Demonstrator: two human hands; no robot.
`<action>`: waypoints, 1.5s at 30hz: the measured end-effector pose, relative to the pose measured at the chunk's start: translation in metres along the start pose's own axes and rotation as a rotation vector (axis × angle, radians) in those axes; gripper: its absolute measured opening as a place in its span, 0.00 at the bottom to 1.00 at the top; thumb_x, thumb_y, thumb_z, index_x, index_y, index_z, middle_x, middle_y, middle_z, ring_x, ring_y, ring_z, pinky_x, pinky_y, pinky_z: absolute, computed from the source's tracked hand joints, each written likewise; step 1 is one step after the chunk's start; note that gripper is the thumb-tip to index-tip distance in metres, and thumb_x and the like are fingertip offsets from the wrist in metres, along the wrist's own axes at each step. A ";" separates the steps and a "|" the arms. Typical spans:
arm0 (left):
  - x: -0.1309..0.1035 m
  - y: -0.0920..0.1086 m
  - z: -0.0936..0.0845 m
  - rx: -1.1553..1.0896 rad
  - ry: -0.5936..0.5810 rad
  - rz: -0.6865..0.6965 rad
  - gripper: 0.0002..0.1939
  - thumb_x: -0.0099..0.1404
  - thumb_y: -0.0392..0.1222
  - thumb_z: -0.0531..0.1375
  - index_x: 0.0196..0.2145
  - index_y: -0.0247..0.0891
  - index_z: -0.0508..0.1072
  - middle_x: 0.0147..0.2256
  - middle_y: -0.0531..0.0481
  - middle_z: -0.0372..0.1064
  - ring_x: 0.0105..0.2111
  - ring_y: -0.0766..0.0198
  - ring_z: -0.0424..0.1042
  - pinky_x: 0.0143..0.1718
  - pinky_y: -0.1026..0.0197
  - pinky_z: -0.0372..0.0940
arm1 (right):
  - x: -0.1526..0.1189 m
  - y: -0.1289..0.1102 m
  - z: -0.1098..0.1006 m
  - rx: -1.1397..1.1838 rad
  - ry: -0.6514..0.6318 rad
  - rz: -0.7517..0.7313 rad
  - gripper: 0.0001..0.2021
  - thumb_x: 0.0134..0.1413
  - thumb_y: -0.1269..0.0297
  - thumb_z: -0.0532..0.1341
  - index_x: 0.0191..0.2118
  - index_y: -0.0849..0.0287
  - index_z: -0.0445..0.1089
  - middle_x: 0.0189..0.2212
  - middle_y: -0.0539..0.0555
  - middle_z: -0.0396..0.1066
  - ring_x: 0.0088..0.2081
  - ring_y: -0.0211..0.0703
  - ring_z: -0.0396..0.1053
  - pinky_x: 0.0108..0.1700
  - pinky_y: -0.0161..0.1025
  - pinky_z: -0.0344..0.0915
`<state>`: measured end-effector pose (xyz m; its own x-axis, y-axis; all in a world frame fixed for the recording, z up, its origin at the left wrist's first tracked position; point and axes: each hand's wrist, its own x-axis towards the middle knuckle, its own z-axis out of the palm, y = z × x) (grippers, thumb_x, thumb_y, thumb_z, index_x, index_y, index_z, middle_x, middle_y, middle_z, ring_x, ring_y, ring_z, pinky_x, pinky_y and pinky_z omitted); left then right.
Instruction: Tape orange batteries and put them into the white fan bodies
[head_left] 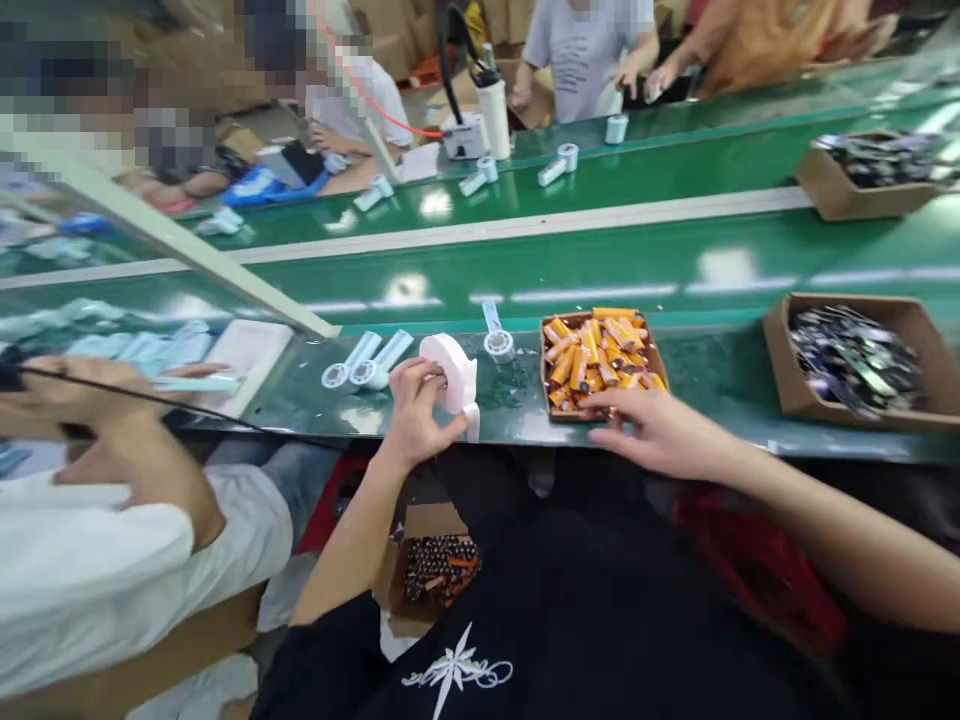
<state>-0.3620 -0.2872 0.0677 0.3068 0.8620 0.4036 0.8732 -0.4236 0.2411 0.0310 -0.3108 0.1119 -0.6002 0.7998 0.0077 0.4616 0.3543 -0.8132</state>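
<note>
My left hand (421, 410) grips a white roll, seemingly of tape (448, 368), upright over the near edge of the green bench, with a loose white strip hanging from it. Over the near rim of a shallow cardboard box (545, 385), my right hand (637, 425) has its fingers apart, fingertips at the orange cylindrical batteries (592, 355) heaped inside. Whether a fingertip touches one, I cannot tell. Two light-blue handheld-fan bodies (366, 360) lie left of the roll. Another fan body (498, 343) lies between the roll and the battery box.
A carton of dark, shiny metal-looking parts (855, 360) stands at the right. Left, a co-worker's arm (127, 430) reaches beside a white tray (251, 360). Behind runs a green conveyor (637, 260); people sit across it. Below, an open carton (439, 520) holds more batteries.
</note>
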 end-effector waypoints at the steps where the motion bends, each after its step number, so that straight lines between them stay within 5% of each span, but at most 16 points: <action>1: -0.008 0.017 0.001 -0.035 0.057 0.060 0.22 0.57 0.54 0.68 0.47 0.42 0.74 0.54 0.38 0.68 0.67 0.36 0.58 0.71 0.33 0.56 | -0.004 -0.010 0.022 0.114 -0.020 0.042 0.26 0.64 0.50 0.66 0.63 0.52 0.71 0.44 0.54 0.82 0.30 0.42 0.76 0.37 0.39 0.72; 3: -0.021 0.043 0.002 -0.117 0.107 0.171 0.24 0.54 0.57 0.69 0.45 0.44 0.74 0.50 0.41 0.71 0.67 0.34 0.58 0.70 0.30 0.56 | -0.004 -0.028 0.066 0.327 -0.070 0.067 0.32 0.60 0.47 0.70 0.65 0.56 0.69 0.37 0.51 0.82 0.27 0.40 0.73 0.33 0.36 0.69; 5: -0.029 0.055 0.003 -0.178 0.143 0.234 0.24 0.54 0.58 0.71 0.44 0.46 0.74 0.47 0.42 0.73 0.67 0.33 0.59 0.70 0.27 0.54 | -0.001 -0.038 0.103 0.416 -0.097 0.041 0.22 0.64 0.47 0.67 0.53 0.59 0.77 0.29 0.49 0.79 0.26 0.38 0.71 0.32 0.34 0.65; 7: -0.033 0.053 0.007 -0.192 0.197 0.210 0.21 0.57 0.54 0.71 0.45 0.46 0.73 0.46 0.44 0.75 0.67 0.36 0.61 0.72 0.26 0.52 | -0.004 -0.037 0.129 0.344 -0.138 0.012 0.18 0.70 0.51 0.61 0.35 0.59 0.79 0.23 0.49 0.74 0.25 0.37 0.69 0.31 0.33 0.62; 9: -0.039 0.044 0.014 -0.191 0.237 0.142 0.17 0.62 0.48 0.70 0.47 0.46 0.72 0.48 0.44 0.75 0.65 0.41 0.65 0.73 0.29 0.54 | -0.015 -0.027 0.138 0.139 -0.228 0.026 0.19 0.71 0.54 0.62 0.29 0.58 0.77 0.21 0.49 0.73 0.24 0.38 0.69 0.31 0.34 0.60; 12: -0.049 0.037 0.029 -0.207 0.231 0.095 0.15 0.66 0.41 0.67 0.50 0.43 0.71 0.49 0.43 0.75 0.63 0.45 0.69 0.72 0.32 0.57 | -0.029 -0.002 0.113 -0.141 -0.243 0.049 0.12 0.66 0.52 0.67 0.39 0.54 0.82 0.27 0.51 0.79 0.29 0.44 0.75 0.34 0.35 0.63; 16: -0.055 0.056 0.050 -0.171 0.218 0.136 0.14 0.68 0.37 0.64 0.50 0.41 0.71 0.48 0.43 0.75 0.64 0.44 0.68 0.70 0.31 0.61 | -0.016 0.026 0.035 -0.363 0.231 0.020 0.15 0.73 0.56 0.59 0.53 0.54 0.80 0.46 0.57 0.82 0.47 0.50 0.78 0.51 0.41 0.69; 19: -0.048 0.080 0.061 -0.156 0.257 0.197 0.16 0.68 0.35 0.64 0.52 0.40 0.70 0.48 0.43 0.75 0.62 0.44 0.69 0.68 0.30 0.63 | 0.015 0.031 -0.003 -0.664 0.245 0.011 0.15 0.69 0.56 0.63 0.52 0.59 0.80 0.48 0.62 0.78 0.51 0.57 0.73 0.56 0.49 0.68; 23: -0.035 0.102 0.067 -0.145 0.254 0.227 0.17 0.66 0.30 0.64 0.51 0.39 0.70 0.47 0.43 0.75 0.59 0.45 0.72 0.68 0.29 0.63 | 0.046 0.036 -0.004 -0.877 0.112 -0.001 0.12 0.61 0.58 0.69 0.45 0.60 0.83 0.47 0.65 0.74 0.53 0.64 0.69 0.57 0.57 0.67; 30: -0.025 0.103 0.062 -0.069 0.175 0.256 0.19 0.65 0.26 0.63 0.52 0.37 0.71 0.49 0.41 0.76 0.56 0.47 0.74 0.68 0.29 0.62 | 0.046 0.076 -0.003 -0.338 0.338 -0.036 0.05 0.63 0.61 0.70 0.39 0.52 0.84 0.52 0.56 0.77 0.52 0.56 0.70 0.59 0.57 0.66; 34: -0.018 0.105 0.061 -0.038 0.184 0.294 0.20 0.66 0.25 0.63 0.54 0.36 0.72 0.49 0.41 0.77 0.57 0.46 0.74 0.68 0.30 0.64 | 0.049 0.077 -0.011 -0.353 0.221 -0.158 0.06 0.67 0.64 0.67 0.39 0.52 0.83 0.51 0.53 0.79 0.51 0.54 0.72 0.59 0.57 0.65; 38: -0.017 0.108 0.062 -0.058 0.189 0.283 0.20 0.65 0.25 0.62 0.53 0.37 0.73 0.48 0.41 0.77 0.59 0.45 0.72 0.67 0.29 0.65 | 0.040 0.062 -0.032 -0.372 0.282 -0.232 0.07 0.66 0.62 0.67 0.46 0.53 0.82 0.49 0.56 0.79 0.51 0.54 0.74 0.59 0.56 0.67; 42: -0.023 0.108 0.063 -0.077 0.177 0.259 0.19 0.65 0.25 0.63 0.53 0.36 0.73 0.48 0.40 0.77 0.61 0.44 0.70 0.67 0.29 0.65 | 0.016 0.048 -0.042 -0.522 0.085 -0.224 0.14 0.59 0.56 0.74 0.50 0.53 0.81 0.48 0.58 0.76 0.51 0.56 0.71 0.55 0.53 0.70; 45: -0.027 0.106 0.066 -0.088 0.162 0.249 0.19 0.65 0.26 0.63 0.53 0.36 0.73 0.48 0.40 0.77 0.61 0.44 0.70 0.67 0.29 0.65 | 0.004 0.050 -0.029 -0.760 -0.012 -0.161 0.13 0.60 0.59 0.73 0.48 0.54 0.81 0.46 0.61 0.75 0.49 0.60 0.70 0.49 0.54 0.71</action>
<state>-0.2528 -0.3369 0.0237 0.4363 0.6760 0.5939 0.7404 -0.6447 0.1898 0.0704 -0.2761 0.0880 -0.7028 0.7066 0.0821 0.6868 0.7041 -0.1805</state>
